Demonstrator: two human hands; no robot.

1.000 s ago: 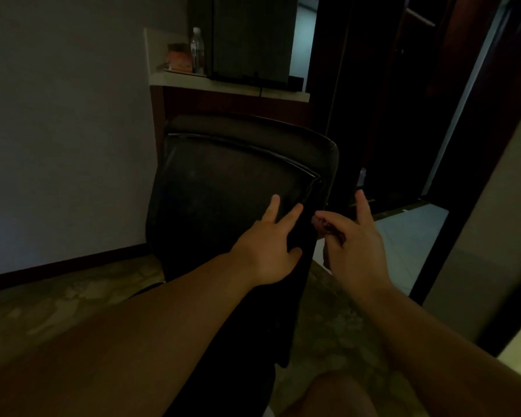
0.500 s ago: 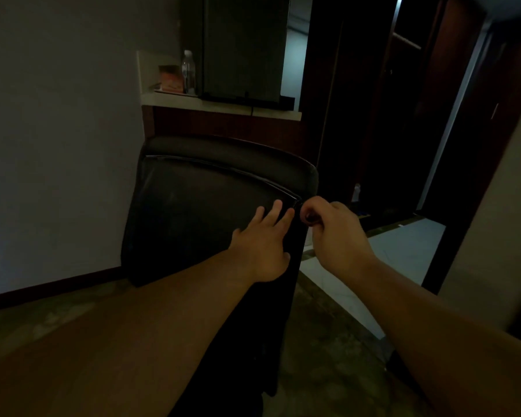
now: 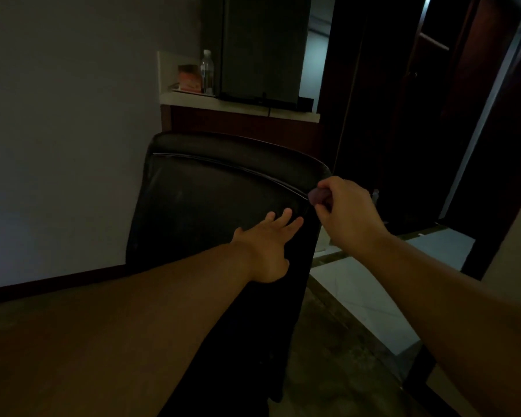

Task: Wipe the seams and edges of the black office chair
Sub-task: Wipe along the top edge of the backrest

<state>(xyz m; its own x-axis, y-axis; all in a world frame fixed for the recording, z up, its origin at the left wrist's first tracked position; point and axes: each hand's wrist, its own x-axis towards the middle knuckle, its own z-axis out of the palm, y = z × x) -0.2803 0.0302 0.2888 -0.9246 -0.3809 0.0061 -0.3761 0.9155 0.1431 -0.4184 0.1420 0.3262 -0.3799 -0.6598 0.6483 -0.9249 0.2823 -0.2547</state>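
Two hands at the back of a black chair in a dim room.

The left hand (image 3: 266,242) lies flat on the chair (image 3: 217,200) back, fingers straight and slightly spread, tips just below the seam (image 3: 238,168). The right hand (image 3: 345,212) is curled, its fingers (image 3: 324,185) pinching a small purplish cloth (image 3: 318,196) against the right end of that seam, at the chair's upper corner just beyond the left fingertips. Behind the chair, well past both hands, a ledge (image 3: 238,105) carries a bottle (image 3: 207,72) and a small box (image 3: 189,78).
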